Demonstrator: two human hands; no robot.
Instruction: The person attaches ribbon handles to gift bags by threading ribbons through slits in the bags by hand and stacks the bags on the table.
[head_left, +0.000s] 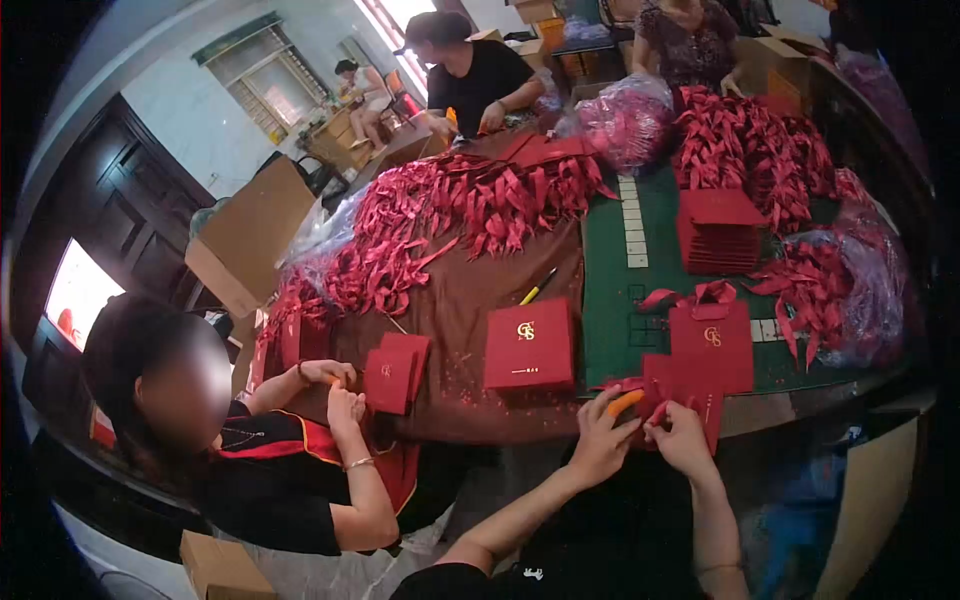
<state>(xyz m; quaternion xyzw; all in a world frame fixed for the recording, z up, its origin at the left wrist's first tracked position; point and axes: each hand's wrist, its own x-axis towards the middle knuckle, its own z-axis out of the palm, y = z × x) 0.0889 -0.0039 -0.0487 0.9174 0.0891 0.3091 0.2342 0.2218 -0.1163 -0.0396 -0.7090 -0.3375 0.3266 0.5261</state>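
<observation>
A small orange object (625,403) sits at the fingers of my left hand (600,440); its exact kind is too small to tell. My right hand (685,440) is closed in a pinch on a red ribbon (656,413) beside it. Both hands work over a red paper bag (685,375) at the table's near edge. Just beyond lies another red bag (712,340) with a gold monogram and a ribbon handle (714,295). Partly hidden behind my fingers is the spot where ribbon and bag meet.
A stack of red bags (530,345) stands left of my hands, near a yellow pen (538,287). Another stack (718,230) and ribbon heaps (745,150) lie farther back on the green mat (605,300). A co-worker (240,440) sits at left; others work across the table.
</observation>
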